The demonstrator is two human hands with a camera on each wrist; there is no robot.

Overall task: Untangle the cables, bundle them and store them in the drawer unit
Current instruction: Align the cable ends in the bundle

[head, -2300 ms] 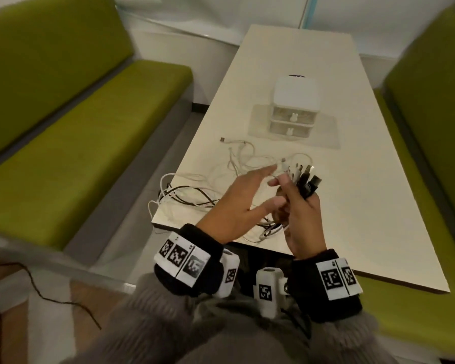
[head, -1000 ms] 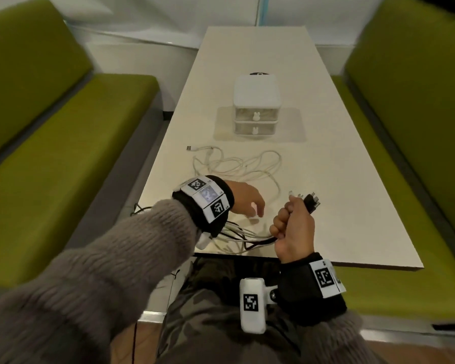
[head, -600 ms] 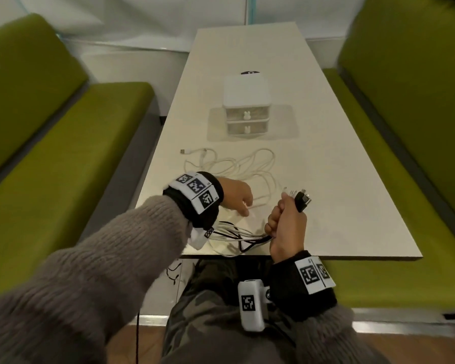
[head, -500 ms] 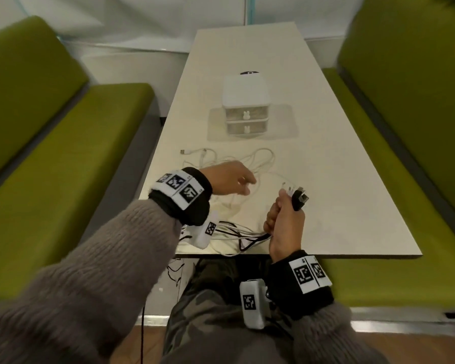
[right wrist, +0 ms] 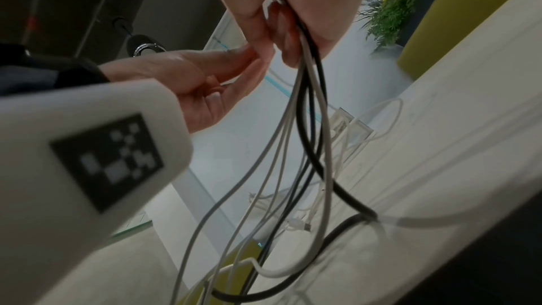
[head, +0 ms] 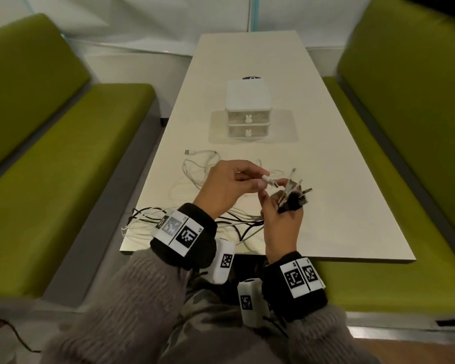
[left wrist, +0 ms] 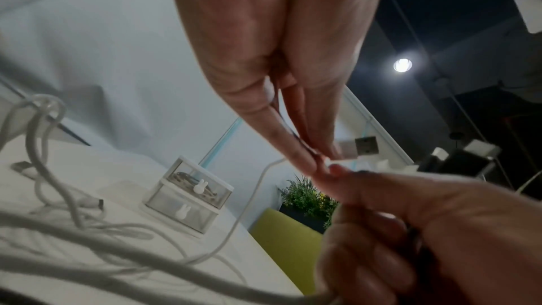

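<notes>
Gathering plug ends: one more white plug going into the fistful.

My right hand (head: 281, 227) is clenched round a bunch of cables (right wrist: 305, 138) just below their plugs (head: 294, 195), while my left hand (head: 226, 190) pinches a white plug (head: 269, 181) beside them. The cords trail down across the table (head: 339, 206) and over its near edge; more white cable (head: 195, 169) lies loose between my hands and the drawer unit (head: 248, 111). I judge the risk is a slack fist while slotting this plug in: ends could slip and the hanging loops would drag them off the edge, or knot again. Both drawers are closed; the upper one seems to hold something coiled, the lower I can't make out.
</notes>
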